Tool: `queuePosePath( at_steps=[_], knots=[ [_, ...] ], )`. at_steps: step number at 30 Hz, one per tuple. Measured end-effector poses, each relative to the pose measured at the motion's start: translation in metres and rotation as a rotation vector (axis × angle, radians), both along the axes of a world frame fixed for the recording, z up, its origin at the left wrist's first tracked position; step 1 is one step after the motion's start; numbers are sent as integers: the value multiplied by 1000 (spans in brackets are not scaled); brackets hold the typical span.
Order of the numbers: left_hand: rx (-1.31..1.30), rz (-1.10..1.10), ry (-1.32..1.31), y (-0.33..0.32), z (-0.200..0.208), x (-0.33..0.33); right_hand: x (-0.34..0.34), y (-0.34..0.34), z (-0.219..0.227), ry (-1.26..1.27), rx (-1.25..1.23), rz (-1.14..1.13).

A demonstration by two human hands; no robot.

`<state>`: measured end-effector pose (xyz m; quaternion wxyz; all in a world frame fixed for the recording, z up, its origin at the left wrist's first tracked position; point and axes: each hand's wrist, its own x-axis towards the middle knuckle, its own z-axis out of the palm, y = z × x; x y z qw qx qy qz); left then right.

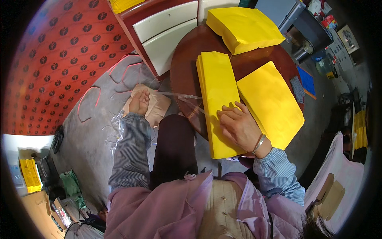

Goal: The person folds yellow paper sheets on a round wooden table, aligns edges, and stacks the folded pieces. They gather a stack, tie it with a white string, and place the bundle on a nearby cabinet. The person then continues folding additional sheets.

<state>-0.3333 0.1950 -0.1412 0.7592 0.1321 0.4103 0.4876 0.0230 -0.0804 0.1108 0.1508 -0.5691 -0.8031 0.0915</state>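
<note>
Right hand (pixel 237 125) lies open on the narrow yellow stack (pixel 218 79), on the worktop (pixel 185 51). Left hand (pixel 139 102), fingers curled, seems to grip a clear strip (pixel 171 94) reaching that stack; binding looks unfinished. Beyond, wide yellow stack (pixel 271 104) and far yellow stack (pixel 246 30) show no strip.

Room to pass over far-left surface (pixel 188 51), clear strip (pixel 184 95) across near left, yellow stacks (pixel 218 85) blocking middle, far and right

No legible writing or numbers.
</note>
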Motion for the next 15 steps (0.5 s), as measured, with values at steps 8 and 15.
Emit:
queuePosePath(
  at_steps=[8,15],
  knots=[
    [50,55,-37,-6,37,-29,-14,9,25,-39,88,67],
    [399,15,-47,-32,104,-25,-36,47,48,210,11,134]
  ],
)
